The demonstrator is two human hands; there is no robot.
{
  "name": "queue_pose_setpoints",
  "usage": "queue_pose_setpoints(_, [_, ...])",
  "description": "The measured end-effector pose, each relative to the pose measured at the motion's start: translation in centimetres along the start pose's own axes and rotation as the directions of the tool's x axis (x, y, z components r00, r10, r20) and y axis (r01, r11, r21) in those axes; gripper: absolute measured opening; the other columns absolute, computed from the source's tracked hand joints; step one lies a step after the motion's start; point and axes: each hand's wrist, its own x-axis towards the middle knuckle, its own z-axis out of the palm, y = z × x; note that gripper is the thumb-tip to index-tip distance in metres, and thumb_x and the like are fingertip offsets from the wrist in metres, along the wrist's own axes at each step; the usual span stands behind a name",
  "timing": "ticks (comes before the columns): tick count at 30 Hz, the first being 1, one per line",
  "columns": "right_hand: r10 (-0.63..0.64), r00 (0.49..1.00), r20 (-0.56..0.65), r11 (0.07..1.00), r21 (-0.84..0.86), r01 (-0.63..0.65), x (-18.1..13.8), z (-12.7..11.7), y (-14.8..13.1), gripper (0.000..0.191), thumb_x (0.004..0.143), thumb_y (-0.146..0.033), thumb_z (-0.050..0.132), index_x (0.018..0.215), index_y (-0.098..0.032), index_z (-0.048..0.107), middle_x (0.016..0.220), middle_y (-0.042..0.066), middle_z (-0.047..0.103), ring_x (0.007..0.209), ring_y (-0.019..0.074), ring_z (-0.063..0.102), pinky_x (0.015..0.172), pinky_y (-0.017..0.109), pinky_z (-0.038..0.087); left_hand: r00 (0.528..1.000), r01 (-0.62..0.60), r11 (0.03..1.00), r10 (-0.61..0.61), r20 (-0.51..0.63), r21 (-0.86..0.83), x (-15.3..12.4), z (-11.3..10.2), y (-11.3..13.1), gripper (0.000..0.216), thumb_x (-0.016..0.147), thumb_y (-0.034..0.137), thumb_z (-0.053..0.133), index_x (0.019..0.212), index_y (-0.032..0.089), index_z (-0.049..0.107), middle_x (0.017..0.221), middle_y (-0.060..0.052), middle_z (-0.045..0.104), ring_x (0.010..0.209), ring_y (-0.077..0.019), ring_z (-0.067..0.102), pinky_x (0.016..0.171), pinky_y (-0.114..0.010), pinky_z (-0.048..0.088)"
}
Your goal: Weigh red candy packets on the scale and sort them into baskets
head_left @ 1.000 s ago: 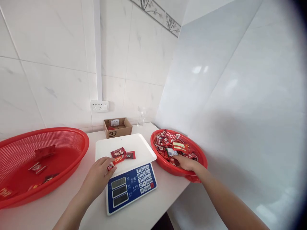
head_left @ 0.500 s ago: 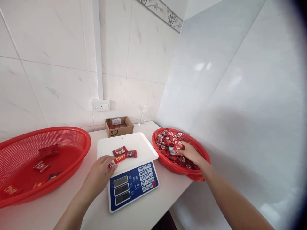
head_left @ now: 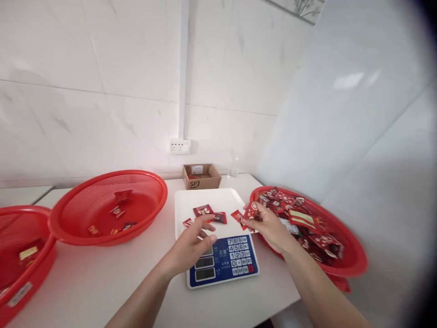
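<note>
Bright, with glare on right-hand wall [head_left: 358,136]

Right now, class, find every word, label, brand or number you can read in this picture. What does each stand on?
"SF": front of the cardboard box.
"789", "456", "123", "0": number keys of the scale.
"志准": the scale's blue panel, left of the keys.
Too small or blurred to read: function keys, displays, wrapped packets, paper label in the box, white label on the leftmost basket.

The held packet [head_left: 251,211] is red with pale markings, the scale tray [head_left: 218,199] white, its panel [head_left: 223,260] blue.
</note>
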Motion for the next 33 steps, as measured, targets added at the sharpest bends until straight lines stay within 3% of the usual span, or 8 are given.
queue_pose_setpoints(3, [0.024,0.983,0.184,0.998,0.058,-0.036,-0.2,4.1,-0.8,0.034,0.068,-0.038,0.070,0.090,-0.020,0.053,0.079,-0.001,0.060,0.073,0.0145,0.056,0.066,0.027,0.045,0.997,0.030,0.957,-0.009,0.074,-0.287,-0.1,0.6,0.2,0.052,0.083,0.044,0.053,0.128,0.025,0.038,0.107,-0.008,0.054,0.082,-0.0156,0.058,0.070,-0.033,0.051])
queue_pose_setpoints(6, [0.027,0.958,0.287,0.994,0.096,-0.056,-0.3,6.6,-1.2,0.034,0.069,-0.038,0.069,0.093,-0.020,0.052,0.082,-0.001,0.059,0.074,0.0141,0.055,0.066,0.028,0.045,0.999,0.031,0.903,-0.025,0.020,-0.428,0.2,0.4,0.2,0.046,0.078,0.045,0.059,0.115,0.021,0.048,0.096,-0.005,0.058,0.074,-0.0134,0.058,0.068,-0.031,0.050])
queue_pose_setpoints(9, [0.023,0.961,0.275,0.995,0.085,-0.048,-0.2,7.1,-1.0,0.036,0.072,-0.039,0.066,0.099,-0.021,0.051,0.086,0.000,0.059,0.076,0.0142,0.055,0.068,0.028,0.046,0.997,-0.011,0.871,-0.028,-0.070,-0.491,0.4,-0.2,0.5,0.043,0.074,0.044,0.065,0.105,0.020,0.051,0.099,-0.005,0.059,0.075,-0.0133,0.058,0.068,-0.030,0.049])
queue_pose_setpoints(12, [0.033,0.982,0.184,0.999,-0.001,-0.033,0.4,6.3,-0.1,0.039,0.074,-0.042,0.060,0.105,-0.021,0.048,0.088,0.001,0.059,0.077,0.0154,0.056,0.066,0.029,0.047,0.981,-0.052,0.842,-0.058,-0.185,-0.537,0.4,-0.8,0.8,0.047,0.071,0.043,0.068,0.109,0.021,0.050,0.102,-0.006,0.060,0.078,-0.0133,0.057,0.071,-0.030,0.048])
queue_pose_setpoints(15, [0.033,0.996,0.083,0.980,-0.197,-0.016,1.0,5.4,1.2,0.042,0.075,-0.042,0.057,0.110,-0.022,0.046,0.088,0.002,0.059,0.076,0.0177,0.057,0.066,0.033,0.048,0.965,-0.065,0.838,-0.085,-0.248,-0.542,0.3,-1.2,1.1,0.042,0.069,0.039,0.070,0.102,0.018,0.055,0.091,-0.004,0.062,0.074,-0.0118,0.057,0.071,-0.028,0.046])
queue_pose_setpoints(20, [-0.130,0.991,0.038,0.877,-0.462,0.132,1.3,5.4,2.8,0.031,0.071,-0.029,0.058,0.101,-0.023,0.054,0.101,0.004,0.059,0.096,0.0225,0.056,0.087,0.039,0.042,0.957,-0.091,0.825,-0.082,-0.277,-0.558,0.4,-1.6,1.0,0.037,0.067,0.041,0.072,0.086,0.017,0.052,0.085,-0.001,0.061,0.074,-0.0110,0.056,0.072,-0.027,0.044])
queue_pose_setpoints(26, [-0.155,0.984,0.087,0.838,-0.516,0.177,0.9,6.1,2.7,0.035,0.072,-0.022,0.056,0.106,-0.025,0.055,0.106,0.005,0.058,0.100,0.0225,0.056,0.088,0.038,0.042,0.958,-0.064,0.904,-0.063,-0.279,-0.424,0.5,-1.5,0.2,0.034,0.077,0.049,0.059,0.082,0.018,0.045,0.066,0.003,0.056,0.058,-0.0088,0.051,0.059,-0.024,0.041])
queue_pose_setpoints(33, [-0.134,0.985,0.110,0.837,-0.520,0.172,0.9,6.2,2.4,0.036,0.072,-0.022,0.055,0.109,-0.025,0.054,0.109,0.005,0.057,0.104,0.0223,0.054,0.090,0.038,0.041,0.943,-0.167,0.925,0.049,-0.329,-0.342,0.3,-1.5,0.0,0.026,0.081,0.043,0.054,0.084,0.021,0.041,0.064,0.007,0.043,0.055,-0.0069,0.039,0.055,-0.021,0.032])
